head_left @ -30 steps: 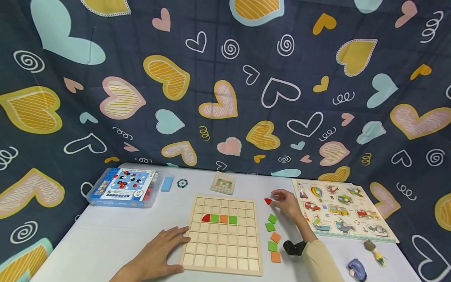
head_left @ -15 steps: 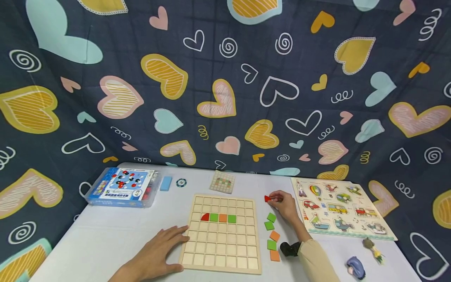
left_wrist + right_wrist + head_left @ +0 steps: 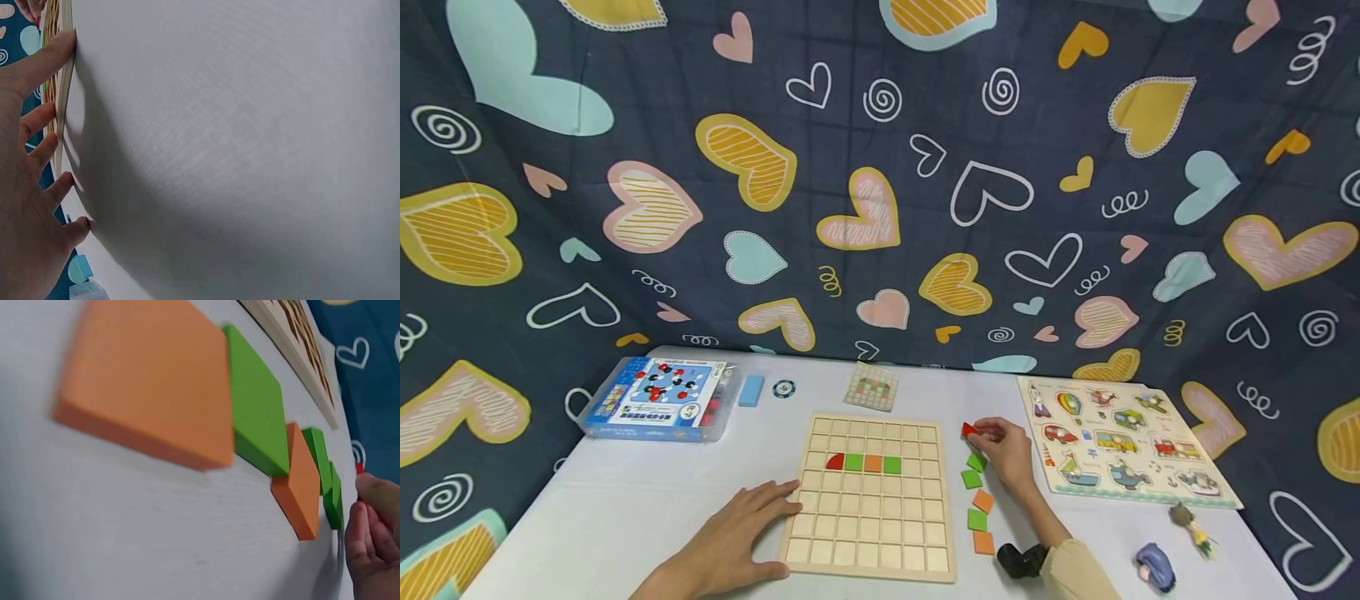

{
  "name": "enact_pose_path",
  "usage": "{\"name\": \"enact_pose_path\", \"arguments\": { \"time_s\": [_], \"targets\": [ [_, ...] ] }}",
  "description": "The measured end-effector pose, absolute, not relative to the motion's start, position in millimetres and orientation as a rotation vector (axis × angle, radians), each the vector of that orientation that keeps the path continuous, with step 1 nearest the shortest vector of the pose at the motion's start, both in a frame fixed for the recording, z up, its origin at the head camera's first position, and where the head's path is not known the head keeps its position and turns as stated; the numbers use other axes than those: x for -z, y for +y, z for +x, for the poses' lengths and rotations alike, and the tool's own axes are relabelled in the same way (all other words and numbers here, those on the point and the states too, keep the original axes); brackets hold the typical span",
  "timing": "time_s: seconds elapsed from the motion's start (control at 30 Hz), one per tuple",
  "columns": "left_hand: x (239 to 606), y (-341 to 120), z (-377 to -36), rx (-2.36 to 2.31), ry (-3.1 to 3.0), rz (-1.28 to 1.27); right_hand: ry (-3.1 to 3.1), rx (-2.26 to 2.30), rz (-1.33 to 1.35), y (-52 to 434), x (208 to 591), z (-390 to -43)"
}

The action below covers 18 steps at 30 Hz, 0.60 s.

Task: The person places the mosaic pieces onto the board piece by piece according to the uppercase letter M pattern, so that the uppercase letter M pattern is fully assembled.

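Observation:
A wooden grid board point(image 3: 871, 542) lies on the white table point(image 3: 625, 500), with a red quarter-round, green, orange and green tile point(image 3: 864, 463) in one row. My left hand point(image 3: 741, 533) rests flat at the board's left edge, fingers straight point(image 3: 37, 62). My right hand point(image 3: 1003, 450) pinches a small red piece point(image 3: 969, 430) just right of the board, above a column of loose green and orange tiles point(image 3: 979, 508). The right wrist view shows those tiles point(image 3: 250, 419) up close and my fingertips point(image 3: 369, 544) at the lower right.
A blue plastic box point(image 3: 658, 398) sits at the back left, with a blue block point(image 3: 750, 390) and a round token point(image 3: 784, 388) beside it. A pattern card point(image 3: 871, 387) lies behind the board. A vehicle peg puzzle point(image 3: 1116, 442) and two small figures point(image 3: 1153, 567) are on the right.
My right hand has pinched up the red piece and drawn slightly nearer and toward the board. My left hand has not moved.

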<state>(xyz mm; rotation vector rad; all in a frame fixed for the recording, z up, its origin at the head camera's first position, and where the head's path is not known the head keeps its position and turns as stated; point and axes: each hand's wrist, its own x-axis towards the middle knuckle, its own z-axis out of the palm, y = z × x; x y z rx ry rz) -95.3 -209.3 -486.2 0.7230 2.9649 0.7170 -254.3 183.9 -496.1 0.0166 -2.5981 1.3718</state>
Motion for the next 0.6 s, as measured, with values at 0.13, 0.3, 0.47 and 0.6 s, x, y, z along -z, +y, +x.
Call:
{"name": "enact_pose_path", "arguments": {
  "time_s": [0.13,0.3,0.47,0.6],
  "targets": [
    [487,-210,-95,-0.715,2.972,0.719,-2.590,-1.417,0.032,180,493,-246],
    [488,-210,-95,-0.715,2.982,0.737,-2.572,-1.440,0.092,175,491,-236],
    [488,-210,-95,-0.718,2.956,0.701,-2.561,-1.497,0.134,170,492,-227],
    [488,-210,-95,-0.722,2.937,0.675,-2.544,-1.583,0.159,165,491,-221]
  ]
}}
